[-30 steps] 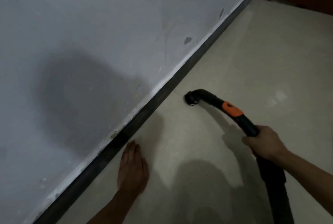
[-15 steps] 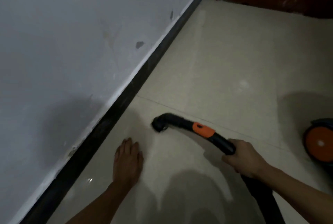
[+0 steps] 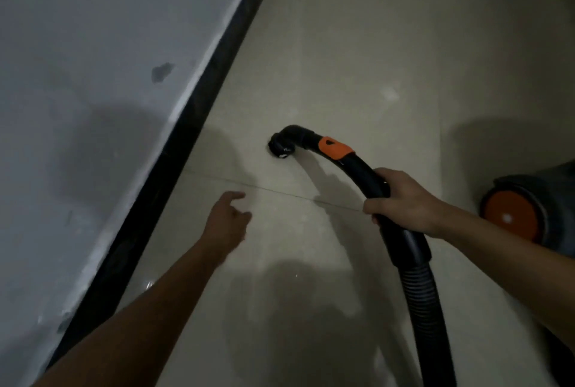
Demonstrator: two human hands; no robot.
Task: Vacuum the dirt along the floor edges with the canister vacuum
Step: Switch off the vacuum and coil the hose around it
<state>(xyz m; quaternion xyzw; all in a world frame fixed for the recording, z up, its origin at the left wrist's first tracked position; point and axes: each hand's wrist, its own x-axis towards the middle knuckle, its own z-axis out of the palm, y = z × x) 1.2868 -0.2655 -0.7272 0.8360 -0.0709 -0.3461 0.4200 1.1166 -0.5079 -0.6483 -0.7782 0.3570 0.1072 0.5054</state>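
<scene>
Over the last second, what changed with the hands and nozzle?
The left hand lifted off the floor, where it lay flat beside the baseboard; its fingers now curl loosely, holding nothing. The nozzle drew away from the baseboard. The canister vacuum came into view at right. Unchanged: the right hand grips the hose handle, nozzle down at the floor.

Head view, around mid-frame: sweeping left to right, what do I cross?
Wall → black baseboard → left hand → vacuum nozzle → orange collar → right hand gripping the hose handle → canister vacuum at the right edge.
</scene>
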